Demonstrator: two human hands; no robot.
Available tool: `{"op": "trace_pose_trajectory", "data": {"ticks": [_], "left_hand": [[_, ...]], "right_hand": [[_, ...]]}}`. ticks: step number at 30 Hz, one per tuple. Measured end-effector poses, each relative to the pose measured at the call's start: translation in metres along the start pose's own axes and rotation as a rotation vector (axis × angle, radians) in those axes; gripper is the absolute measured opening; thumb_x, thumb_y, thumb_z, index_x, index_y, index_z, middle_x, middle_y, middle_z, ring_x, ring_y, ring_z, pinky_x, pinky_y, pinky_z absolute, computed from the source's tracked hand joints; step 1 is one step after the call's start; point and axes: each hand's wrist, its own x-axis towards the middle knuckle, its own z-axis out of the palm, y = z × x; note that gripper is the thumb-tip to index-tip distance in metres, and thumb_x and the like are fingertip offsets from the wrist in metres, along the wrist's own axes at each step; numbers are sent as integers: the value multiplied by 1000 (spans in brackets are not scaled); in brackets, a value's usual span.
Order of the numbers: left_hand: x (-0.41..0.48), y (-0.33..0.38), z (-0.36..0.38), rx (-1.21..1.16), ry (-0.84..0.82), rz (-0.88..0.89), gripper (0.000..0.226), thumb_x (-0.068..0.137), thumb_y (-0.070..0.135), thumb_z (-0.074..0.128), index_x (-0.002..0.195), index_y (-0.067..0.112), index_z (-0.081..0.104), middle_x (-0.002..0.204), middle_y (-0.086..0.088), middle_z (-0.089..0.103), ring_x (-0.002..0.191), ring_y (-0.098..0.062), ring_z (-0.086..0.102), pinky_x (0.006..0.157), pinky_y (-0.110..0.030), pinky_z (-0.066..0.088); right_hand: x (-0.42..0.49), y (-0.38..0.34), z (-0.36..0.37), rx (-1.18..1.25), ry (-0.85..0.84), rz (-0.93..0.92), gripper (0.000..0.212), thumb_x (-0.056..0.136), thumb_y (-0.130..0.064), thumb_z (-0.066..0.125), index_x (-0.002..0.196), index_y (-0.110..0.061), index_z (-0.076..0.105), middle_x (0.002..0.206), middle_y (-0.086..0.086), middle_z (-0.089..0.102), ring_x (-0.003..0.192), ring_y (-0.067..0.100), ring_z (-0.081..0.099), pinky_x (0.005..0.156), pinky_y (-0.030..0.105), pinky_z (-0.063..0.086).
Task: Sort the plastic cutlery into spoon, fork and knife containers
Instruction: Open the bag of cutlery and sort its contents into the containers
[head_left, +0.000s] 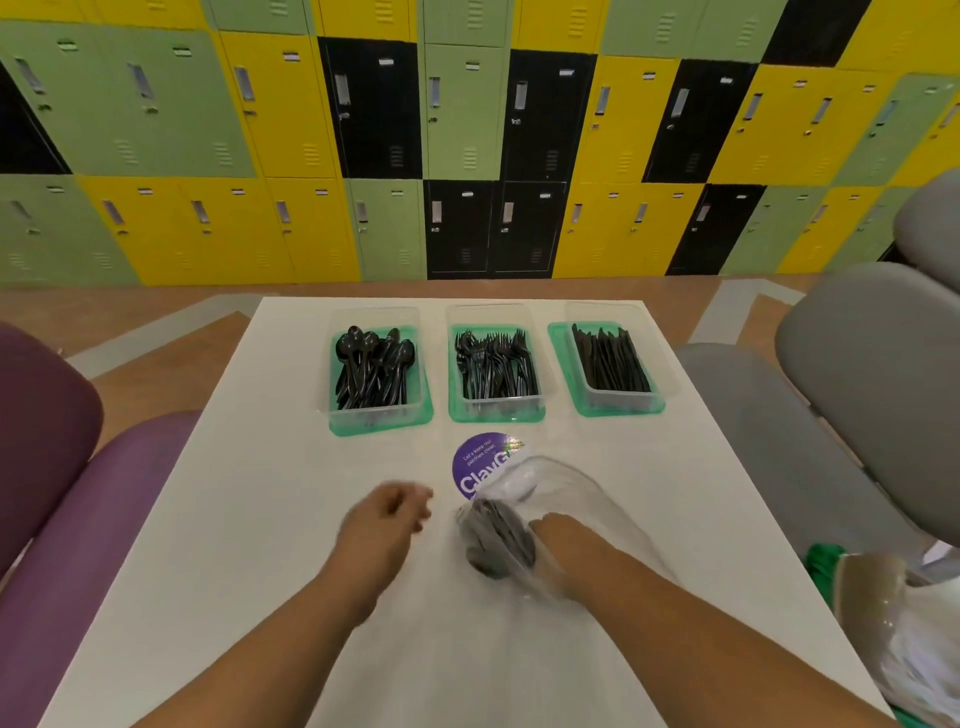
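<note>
Right hand inside clear bag on counter, closed on black cutlery (type unclear). Left hand loosely curled, empty, just left. Containers straight ahead.

I am seeing three containers standing in a row at the far side of the table, each one sitting on its own mat. The spoon container is lying at the left, the fork container is standing in the middle, and the knife container is at the right. A round sticker is lying on the table just before the fork container. A clear bag with cutlery in it is lying near the sticker, partly covering it. The left hand is hovering left of the bag. The right hand is reaching inside the bag. Lockers are standing behind the table.
</note>
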Motion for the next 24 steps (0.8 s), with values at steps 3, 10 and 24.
{"op": "trace_pose_trajectory", "data": {"ticks": [3,10,24], "left_hand": [[-3,-42,16,58,-238,-286,13,93,20,57,99,11,64,89,-6,64,77,-18,57,68,-26,44],[-6,-48,27,-105,-362,-343,22,92,8,54,111,13,65,97,-6,72,85,-18,63,76,-26,47],[-17,-3,34,164,145,221,23,90,26,61,71,16,53,68,-1,59,62,-13,53,55,-25,40]], "right_hand": [[4,2,15,212,106,43,11,82,-39,55,86,-32,62,86,-9,64,89,17,65,74,24,44],[-21,-14,18,493,13,-45,10,85,-30,62,86,-20,64,85,0,66,87,23,64,69,20,44],[-46,-40,-12,2004,-210,-167,40,72,-15,72,108,0,67,100,19,71,85,29,70,67,38,57]]}}
